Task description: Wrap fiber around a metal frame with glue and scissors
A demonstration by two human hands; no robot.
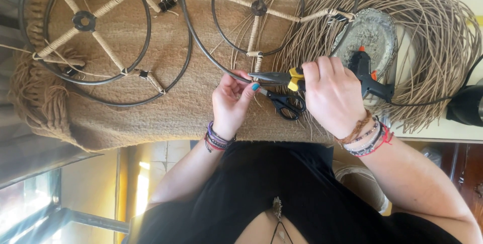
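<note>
Right hand (pixel 329 93) wrapped around yellow-handled pliers (pixel 274 77), long axis level, nose pointing toward left hand (pixel 230 104). Left fingers (pixel 250 93) pinched narrow at the metal ring (pixel 211 53), touching the plier tips. Black scissors (pixel 284 104) just below, on burlap-covered tabletop (pixel 166 108).

My desk (pixel 455 131) shows as a pale, cream-coloured top at the right of the frame, with a straight front edge. A coarse brown burlap cloth (pixel 166 98) covers most of it across the upper left and middle, its frayed fringe hanging at the far left. Under the desk edge at the lower right I see dark reddish wooden furniture (pixel 465 168). At the lower left, a tiled floor (pixel 161 156) catches strong, warm sunlight, and a bright window (pixel 25 201) with a dark metal frame glows in the bottom left corner. A grey surface slopes just above it.
</note>
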